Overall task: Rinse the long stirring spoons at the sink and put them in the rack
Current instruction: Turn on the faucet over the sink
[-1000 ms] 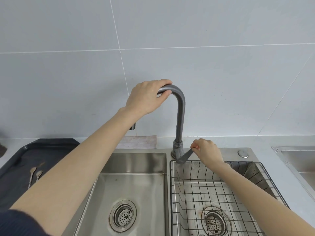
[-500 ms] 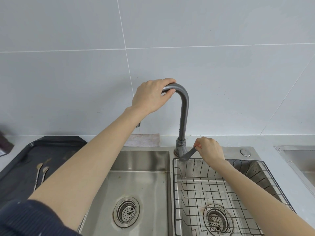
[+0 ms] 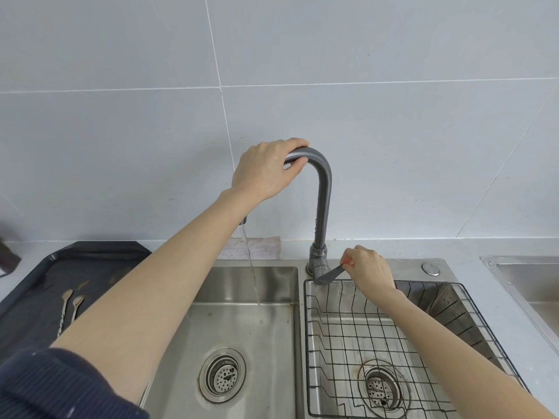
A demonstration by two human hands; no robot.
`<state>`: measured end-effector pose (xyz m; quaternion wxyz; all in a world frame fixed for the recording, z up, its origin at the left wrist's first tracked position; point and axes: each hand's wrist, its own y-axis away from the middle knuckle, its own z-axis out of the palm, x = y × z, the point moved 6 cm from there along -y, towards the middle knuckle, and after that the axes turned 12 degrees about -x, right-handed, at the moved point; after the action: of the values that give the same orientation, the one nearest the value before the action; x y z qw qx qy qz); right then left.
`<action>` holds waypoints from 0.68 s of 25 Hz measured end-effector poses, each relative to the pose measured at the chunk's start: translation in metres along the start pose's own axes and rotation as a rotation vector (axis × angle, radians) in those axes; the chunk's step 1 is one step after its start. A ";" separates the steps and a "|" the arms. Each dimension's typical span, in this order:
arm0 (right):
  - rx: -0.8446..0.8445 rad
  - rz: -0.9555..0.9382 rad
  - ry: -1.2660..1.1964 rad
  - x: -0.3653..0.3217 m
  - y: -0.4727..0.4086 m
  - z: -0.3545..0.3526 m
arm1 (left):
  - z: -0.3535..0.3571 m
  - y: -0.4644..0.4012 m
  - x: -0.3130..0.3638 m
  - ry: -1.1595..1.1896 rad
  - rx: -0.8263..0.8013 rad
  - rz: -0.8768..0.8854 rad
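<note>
Two long stirring spoons point(image 3: 69, 309) with twisted handles lie on a dark tray point(image 3: 30, 297) at the left. My left hand point(image 3: 266, 169) grips the top bend of the grey tap spout point(image 3: 322, 201). My right hand point(image 3: 367, 267) pinches the tap's lever handle point(image 3: 331, 275) at its base. A thin stream of water point(image 3: 251, 267) falls from the spout tip into the left sink basin point(image 3: 242, 322). A black wire rack point(image 3: 363, 334) sits in the right basin, with nothing in it.
Each basin has a drain strainer: the left one point(image 3: 222, 375), the right one point(image 3: 381, 388). A folded cloth point(image 3: 257, 247) lies behind the sink against the tiled wall. A round button point(image 3: 431, 267) sits on the sink deck. Another steel basin point(image 3: 532, 285) is at the far right.
Water now runs from the spout; before, none flowed. Both hands keep their grips on the spout and lever, and the spoons stay on the tray.
</note>
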<state>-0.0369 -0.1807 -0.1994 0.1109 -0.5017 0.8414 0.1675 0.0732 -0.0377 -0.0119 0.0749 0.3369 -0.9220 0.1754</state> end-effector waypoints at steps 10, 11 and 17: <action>0.016 0.013 -0.062 0.003 0.001 0.003 | -0.001 0.000 0.001 -0.015 0.004 0.000; 0.025 0.017 -0.069 0.003 0.002 0.004 | -0.001 0.001 0.001 -0.014 0.003 0.001; 0.013 0.021 -0.085 -0.001 0.009 0.009 | -0.001 0.001 0.003 -0.048 -0.026 0.029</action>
<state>-0.0443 -0.1727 -0.2059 0.1479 -0.4846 0.8422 0.1843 0.0699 -0.0384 -0.0104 0.0546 0.3264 -0.9306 0.1564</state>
